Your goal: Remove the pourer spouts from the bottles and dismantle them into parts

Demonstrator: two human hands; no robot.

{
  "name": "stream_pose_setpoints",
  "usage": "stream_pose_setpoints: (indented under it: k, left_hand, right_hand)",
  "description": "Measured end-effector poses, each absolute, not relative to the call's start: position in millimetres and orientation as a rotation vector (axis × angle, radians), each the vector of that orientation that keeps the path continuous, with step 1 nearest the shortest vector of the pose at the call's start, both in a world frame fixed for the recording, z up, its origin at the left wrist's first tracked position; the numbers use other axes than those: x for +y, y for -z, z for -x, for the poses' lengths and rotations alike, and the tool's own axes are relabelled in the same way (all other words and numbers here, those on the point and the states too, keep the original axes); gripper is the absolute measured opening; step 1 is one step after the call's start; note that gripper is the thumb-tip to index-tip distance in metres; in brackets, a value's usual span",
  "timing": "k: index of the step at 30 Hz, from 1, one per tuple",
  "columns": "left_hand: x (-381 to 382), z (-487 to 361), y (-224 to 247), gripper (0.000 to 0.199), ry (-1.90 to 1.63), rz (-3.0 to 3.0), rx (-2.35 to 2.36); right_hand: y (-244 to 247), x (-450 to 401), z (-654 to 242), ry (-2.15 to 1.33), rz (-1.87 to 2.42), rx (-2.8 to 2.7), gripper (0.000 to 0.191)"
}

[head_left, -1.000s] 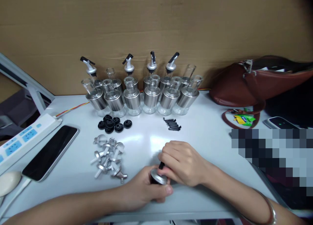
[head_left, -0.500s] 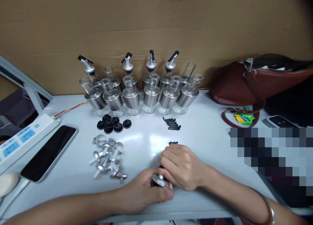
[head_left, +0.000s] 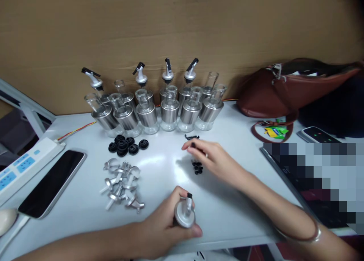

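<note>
My left hand (head_left: 170, 219) is closed around a silver pourer spout (head_left: 184, 214) with a black tip, held over the table's front. My right hand (head_left: 212, 157) reaches over the small black levers (head_left: 192, 137), thumb and forefinger slightly apart. A dark bit shows between those fingers; whether they touch it is unclear. Part of the lever pile is hidden beneath the hand. Just below it lie several tiny black caps (head_left: 197, 167). Left of my hands are a heap of silver spouts (head_left: 122, 183) and a cluster of black rubber stoppers (head_left: 122, 144).
Glass bottles with steel sleeves (head_left: 146, 115) stand in rows at the back, several with pourers. A phone (head_left: 52, 183) and a power strip (head_left: 25, 166) lie left. At the right are a brown bag (head_left: 264, 94), a snack packet (head_left: 275, 132) and a dark, partly blurred device (head_left: 287, 174).
My right hand has left the pourer spout and moved up to the black levers. The left hand keeps the spout, now turned so its black tip shows. The view has shifted slightly right.
</note>
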State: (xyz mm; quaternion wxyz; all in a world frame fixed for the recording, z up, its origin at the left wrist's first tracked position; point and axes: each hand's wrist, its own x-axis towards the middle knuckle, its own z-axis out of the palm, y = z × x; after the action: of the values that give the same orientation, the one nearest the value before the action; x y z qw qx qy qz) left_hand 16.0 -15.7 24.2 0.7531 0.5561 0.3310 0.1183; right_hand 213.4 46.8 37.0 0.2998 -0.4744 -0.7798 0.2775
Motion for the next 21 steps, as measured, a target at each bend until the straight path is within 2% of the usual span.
stream_pose_setpoints:
  k: [3,7,11,18,21]
  left_hand:
    - [-18,-15,-23,0.024,-0.279,-1.191,0.721]
    - [-21,-13,-17,0.027,-0.330,-1.133,0.754]
    - [-20,-13,-15,0.029,-0.360,-1.132,0.725]
    - [-16,-15,-13,0.051,-0.330,-1.131,0.682]
    - [-16,-17,-13,0.052,-0.385,-1.086,0.651]
  right_hand:
    - [-43,62,-241,-0.691,1.381,-2.068,0.019]
    - [-47,67,-265,-0.706,1.569,-1.976,0.015]
    - [-48,66,-268,-0.778,1.696,-2.112,0.011]
    - [-43,65,-262,-0.845,1.737,-2.188,0.004]
    - [-42,64,-260,-0.885,1.787,-2.145,0.006]
